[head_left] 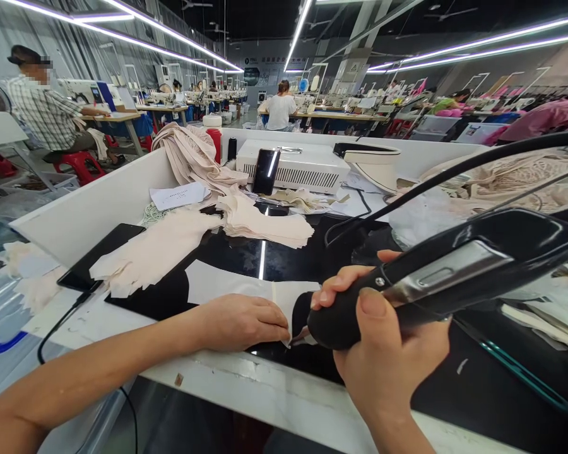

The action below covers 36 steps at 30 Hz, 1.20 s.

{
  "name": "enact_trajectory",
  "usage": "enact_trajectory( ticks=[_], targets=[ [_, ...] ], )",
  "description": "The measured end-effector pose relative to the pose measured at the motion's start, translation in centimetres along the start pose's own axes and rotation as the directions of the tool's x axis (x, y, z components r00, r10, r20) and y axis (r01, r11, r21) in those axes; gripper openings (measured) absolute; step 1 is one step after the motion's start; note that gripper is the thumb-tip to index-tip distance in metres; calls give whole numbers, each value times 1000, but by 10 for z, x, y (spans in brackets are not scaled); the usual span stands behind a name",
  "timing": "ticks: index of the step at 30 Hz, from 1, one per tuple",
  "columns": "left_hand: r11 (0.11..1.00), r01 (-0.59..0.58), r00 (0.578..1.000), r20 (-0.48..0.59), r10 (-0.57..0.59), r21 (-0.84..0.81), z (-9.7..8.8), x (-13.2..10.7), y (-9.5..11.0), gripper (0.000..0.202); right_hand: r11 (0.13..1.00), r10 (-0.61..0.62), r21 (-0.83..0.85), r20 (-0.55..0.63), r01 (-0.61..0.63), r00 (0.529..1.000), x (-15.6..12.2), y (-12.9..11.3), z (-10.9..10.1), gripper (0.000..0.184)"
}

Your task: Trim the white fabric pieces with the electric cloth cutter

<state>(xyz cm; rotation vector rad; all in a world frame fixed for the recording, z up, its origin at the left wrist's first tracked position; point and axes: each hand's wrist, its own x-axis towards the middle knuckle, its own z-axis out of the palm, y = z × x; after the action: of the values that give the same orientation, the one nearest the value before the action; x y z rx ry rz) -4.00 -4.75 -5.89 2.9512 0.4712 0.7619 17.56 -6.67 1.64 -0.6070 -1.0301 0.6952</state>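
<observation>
My right hand [383,353] is wrapped round a thick black handheld tool [435,277] with a metal lever on its side and a cable. The tool's rounded black end points down and left, close to the fingers of my left hand; its working tip is mostly hidden. My left hand [246,325] rests at the front of the black work surface [307,366], fingers pinched on the edge of a white curved fabric piece [227,284]. That piece lies flat and stretches behind my left hand towards the tool.
Beige cut fabric pieces [156,249] and a second stack [265,222] lie behind my left hand. A phone [266,171] leans on a white vented box [293,165]. Black cable [454,173] arches over the right side. Plastic bags and beige fabric [511,180] are heaped there. Other people sit at sewing machines beyond.
</observation>
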Motion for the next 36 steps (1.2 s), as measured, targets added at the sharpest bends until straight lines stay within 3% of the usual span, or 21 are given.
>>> enact_trajectory(
  ticks=[6, 11, 18, 22, 27, 31, 36],
  targets=[
    [995, 81, 996, 29, -80, -53, -4, -1, 1, 35, 1000, 9, -5, 30, -9, 1000, -6, -3, -1, 54],
    [990, 97, 989, 122, -84, -100, -13, -7, 11, 39, 1000, 26, -3, 54, -25, 998, -2, -13, -8, 53],
    [989, 64, 995, 81, -53, -136, -31, 0, 23, 35, 996, -90, -20, -152, 88, 984, 44, -4, -25, 50],
    [998, 59, 998, -16, -59, 2, -20, 23, 15, 26, 988, -147, -72, -135, 138, 980, 58, 10, -31, 53],
    [981, 0, 1000, 20, -4, 192, 4, 50, -1, 18, 989, -122, -94, -114, 112, 986, 58, 19, -33, 65],
    [968, 1, 996, 83, -22, 250, 15, 52, -7, 24, 987, -129, -108, -83, 119, 988, 57, 19, -33, 61],
    [961, 10, 997, 66, -30, 275, 12, 45, -3, 17, 987, -117, -118, -81, 107, 990, 54, 18, -34, 61]
  ],
)
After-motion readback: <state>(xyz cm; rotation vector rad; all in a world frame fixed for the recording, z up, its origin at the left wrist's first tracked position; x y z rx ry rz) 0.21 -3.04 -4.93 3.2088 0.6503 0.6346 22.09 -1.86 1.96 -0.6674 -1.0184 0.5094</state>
